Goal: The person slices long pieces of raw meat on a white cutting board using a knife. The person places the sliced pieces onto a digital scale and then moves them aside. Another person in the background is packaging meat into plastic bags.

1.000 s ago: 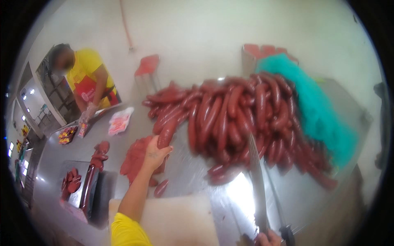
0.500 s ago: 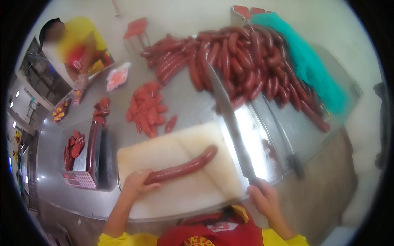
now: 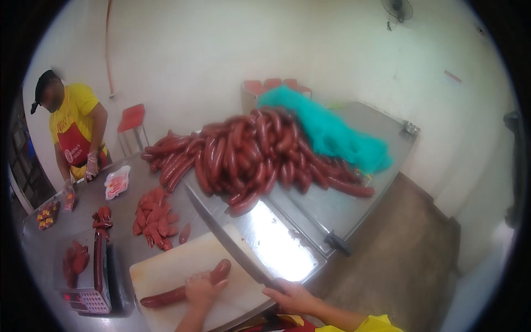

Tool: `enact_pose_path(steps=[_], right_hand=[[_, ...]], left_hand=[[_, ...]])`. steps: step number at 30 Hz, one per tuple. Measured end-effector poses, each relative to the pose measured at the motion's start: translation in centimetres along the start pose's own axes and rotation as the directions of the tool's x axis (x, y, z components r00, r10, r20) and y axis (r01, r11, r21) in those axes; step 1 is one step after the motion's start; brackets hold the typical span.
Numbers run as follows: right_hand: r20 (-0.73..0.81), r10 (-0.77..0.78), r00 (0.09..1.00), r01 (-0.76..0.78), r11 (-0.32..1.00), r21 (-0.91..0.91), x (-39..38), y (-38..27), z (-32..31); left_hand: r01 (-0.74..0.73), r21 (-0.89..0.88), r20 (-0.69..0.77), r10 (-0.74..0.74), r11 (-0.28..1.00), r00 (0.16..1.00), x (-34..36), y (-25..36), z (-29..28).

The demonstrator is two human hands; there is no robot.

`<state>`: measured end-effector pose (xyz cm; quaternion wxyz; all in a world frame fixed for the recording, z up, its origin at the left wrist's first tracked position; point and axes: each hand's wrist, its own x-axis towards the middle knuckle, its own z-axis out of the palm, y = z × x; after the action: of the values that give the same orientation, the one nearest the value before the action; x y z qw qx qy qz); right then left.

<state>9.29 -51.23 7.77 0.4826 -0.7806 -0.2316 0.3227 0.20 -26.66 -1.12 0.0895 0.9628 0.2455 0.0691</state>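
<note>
A long red sausage (image 3: 163, 299) lies slantwise on the white cutting board (image 3: 152, 271). My left hand (image 3: 202, 289) is wrapped over it, near its far right end. In my right hand (image 3: 294, 299) is the handle of a long knife (image 3: 227, 239), just right of the board. Its blade points away and to the left, above the board's right part, apart from the sausage. A heap of cut sausage pieces (image 3: 155, 217) sits beyond the board, with a single piece beside it.
A large pile of whole sausages (image 3: 243, 149) covers the table's far middle, with a green plastic sheet (image 3: 326, 130) behind it. Another long tool with a black handle (image 3: 336, 242) lies at right. A scale (image 3: 86, 299) stands at left. A co-worker (image 3: 77, 122) stands at far left.
My left hand has shifted from the sausage's left end toward its right end. The knife has swung left over the board. My view has tilted up and turned right.
</note>
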Motion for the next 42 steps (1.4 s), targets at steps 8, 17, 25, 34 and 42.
enact_pose_path(steps=[8, 17, 25, 34, 42], right_hand=[[0.121, -0.359, 0.925, 0.379, 0.866, -0.326, 1.8, 2.6, -3.6], [0.401, 0.013, 0.916, 0.294, 0.659, -0.692, 4.5, 4.1, -8.1], [0.448, 0.277, 0.850, 0.315, 0.414, -0.854, 3.3, -2.1, -15.4], [0.573, -0.072, 0.817, 0.481, 0.634, -0.605, 12.1, 5.6, -1.8], [0.486, 0.178, 0.856, 0.302, 0.592, -0.747, 1.5, 1.8, -11.9]], left_hand=[[-0.285, -0.020, -0.118, 0.281, 0.958, 0.952, -1.9, -0.9, 0.0], [-0.311, -0.189, -0.576, 0.152, 0.931, 0.804, -3.1, 1.7, 3.4], [-0.305, -0.198, -0.572, 0.143, 0.932, 0.808, -2.9, 1.3, 3.6], [-0.303, -0.226, -0.541, 0.140, 0.926, 0.829, -3.1, 1.4, 2.9], [-0.302, -0.238, -0.524, 0.140, 0.923, 0.840, -3.5, -0.2, 2.9]])
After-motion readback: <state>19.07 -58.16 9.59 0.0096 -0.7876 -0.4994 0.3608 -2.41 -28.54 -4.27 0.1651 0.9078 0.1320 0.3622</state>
